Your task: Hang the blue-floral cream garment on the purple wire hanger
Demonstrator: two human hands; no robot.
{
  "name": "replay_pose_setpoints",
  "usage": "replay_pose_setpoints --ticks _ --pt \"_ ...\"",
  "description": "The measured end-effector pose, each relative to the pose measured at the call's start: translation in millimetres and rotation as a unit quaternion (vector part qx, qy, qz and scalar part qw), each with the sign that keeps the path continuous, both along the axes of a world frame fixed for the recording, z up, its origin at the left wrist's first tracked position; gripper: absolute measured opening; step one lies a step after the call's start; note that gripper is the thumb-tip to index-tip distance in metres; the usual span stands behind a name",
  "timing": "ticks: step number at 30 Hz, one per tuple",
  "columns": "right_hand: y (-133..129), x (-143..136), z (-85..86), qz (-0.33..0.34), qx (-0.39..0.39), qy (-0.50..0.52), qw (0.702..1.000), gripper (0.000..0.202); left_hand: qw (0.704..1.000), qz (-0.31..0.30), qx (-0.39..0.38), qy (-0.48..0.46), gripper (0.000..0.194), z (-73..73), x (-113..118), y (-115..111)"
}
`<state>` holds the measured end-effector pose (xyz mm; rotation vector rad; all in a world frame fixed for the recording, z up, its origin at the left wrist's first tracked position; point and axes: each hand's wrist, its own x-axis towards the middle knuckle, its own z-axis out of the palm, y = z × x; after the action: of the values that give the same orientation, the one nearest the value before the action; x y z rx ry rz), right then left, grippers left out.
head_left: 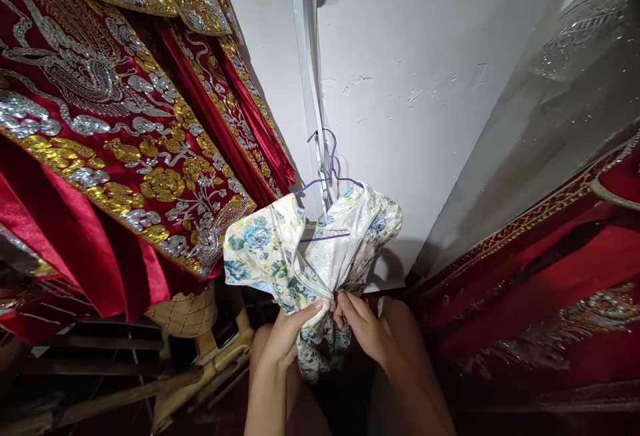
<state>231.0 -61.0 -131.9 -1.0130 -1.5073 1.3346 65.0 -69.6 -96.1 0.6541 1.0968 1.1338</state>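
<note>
Floral garment (pixel 293 266), hung lengthwise from the purple hanger (pixel 333 171) just beyond, is pinched at its neckline's base by left hand (pixel 295 326) and right hand (pixel 363 326) fingers (pixel 349 304), both equally near.

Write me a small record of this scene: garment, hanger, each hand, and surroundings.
Garment: floral garment, white with blue flowers, parted at the neck
Hanger: purple hanger, inside the garment, its hook at a pale upright strip
Left hand: holds the garment's front, thumb on top
Right hand: pinches at the front opening; exact spot unclear
Left side: embroidered red cloth
Right side: more red cloth
Background: scuffed white surface
</note>
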Motion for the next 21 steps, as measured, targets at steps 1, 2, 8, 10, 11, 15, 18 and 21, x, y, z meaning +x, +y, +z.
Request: replay_pose_setpoints --ticks 1,2,8,10,11,15,18,21 --pt "0.1 4.0 -0.5 0.009 0.001 -0.011 1.000 0.045 1.000 -0.004 -0.008 -0.013 0.075 1.4 0.4 -1.4" --pt "-0.4 6.7 -1.0 0.014 0.000 -0.017 1.000 0.043 1.000 -0.006 -0.015 -0.022 0.076 2.5 1.7 -2.6" --pt "-7.3 1.3 0.9 -0.015 -0.029 0.067 0.997 0.023 0.999 0.032 0.003 -0.014 0.080 -1.0 15.4 -8.9" --pt "-6.6 0.3 0.3 -0.057 -0.045 0.069 0.995 0.021 0.999 0.041 0.010 -0.003 0.075 -5.2 14.5 -9.7" --pt "-5.6 1.1 -0.7 -0.081 -0.053 0.069 0.993 0.022 0.998 0.054 0.016 0.006 0.071 -7.5 12.6 -9.4" --pt "-1.5 8.7 -4.1 -0.135 -0.080 0.096 0.983 0.024 0.945 0.267 0.139 0.127 0.046 -16.4 4.9 -7.2" --pt "-1.5 13.2 0.6 -0.128 -0.086 0.089 0.984 0.024 0.836 0.403 0.284 0.239 0.030 -19.2 12.2 -10.4" --pt "-4.0 14.1 10.5 -0.110 -0.100 0.083 0.985 0.024 0.873 0.285 0.326 0.225 0.021 -21.1 30.8 -15.4"
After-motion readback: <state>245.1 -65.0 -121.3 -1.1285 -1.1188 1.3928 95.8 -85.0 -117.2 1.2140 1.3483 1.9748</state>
